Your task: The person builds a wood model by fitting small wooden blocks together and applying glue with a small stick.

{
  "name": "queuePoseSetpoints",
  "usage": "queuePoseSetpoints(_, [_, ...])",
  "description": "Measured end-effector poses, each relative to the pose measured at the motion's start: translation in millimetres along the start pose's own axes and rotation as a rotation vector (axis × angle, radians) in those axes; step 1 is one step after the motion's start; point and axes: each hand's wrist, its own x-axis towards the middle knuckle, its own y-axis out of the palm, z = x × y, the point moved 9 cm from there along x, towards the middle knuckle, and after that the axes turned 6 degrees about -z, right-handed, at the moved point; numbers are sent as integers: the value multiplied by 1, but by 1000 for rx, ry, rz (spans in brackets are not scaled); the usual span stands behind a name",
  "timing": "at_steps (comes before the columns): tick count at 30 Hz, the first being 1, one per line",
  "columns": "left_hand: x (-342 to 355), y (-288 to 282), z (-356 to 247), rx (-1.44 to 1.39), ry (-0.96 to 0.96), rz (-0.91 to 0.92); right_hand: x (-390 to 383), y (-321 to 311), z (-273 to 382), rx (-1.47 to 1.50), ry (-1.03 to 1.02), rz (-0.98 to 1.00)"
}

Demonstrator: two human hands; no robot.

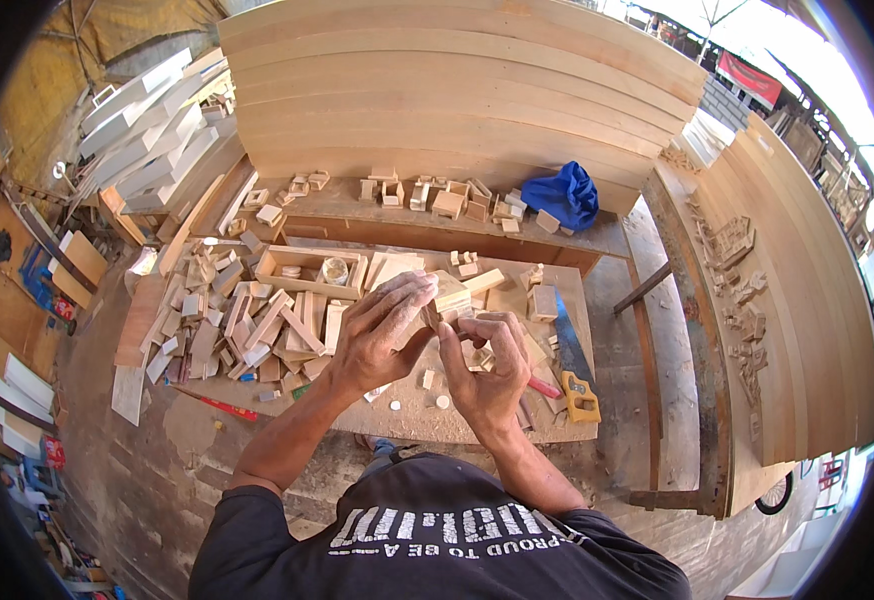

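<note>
Both my hands are raised over the workbench [397,415], close together around a small wooden block [451,296]. My left hand [382,330] grips the block's left side, its fingers stretched along the top and dusted pale. From the right, my right hand [487,365] is closed with its thumb up against the block's lower edge. Its curled fingers seem to pinch a small dark piece that I cannot make out clearly. Behind the hands, an open wooden box [309,272] on the bench holds a round container [335,270].
Many loose wood offcuts [247,325] are heaped on the bench's left. A handsaw [575,365] with a yellow handle lies at the right edge. Small wooden pieces [447,202] and a blue cloth [562,195] sit on the rear bench, before stacked planks [457,90].
</note>
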Motion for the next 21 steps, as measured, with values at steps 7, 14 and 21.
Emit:
queuePoseSetpoints(7, [-1, -3, 15, -78, -130, 19, 7, -9, -14, 72, 39, 77])
queuePoseSetpoints(14, [-6, 5, 22, -189, -188, 82, 24, -6, -29, 281, 30, 242])
queuePoseSetpoints(21, [-3, 7, 15, -208, -208, 110, 24, 6, -28, 281, 56, 318])
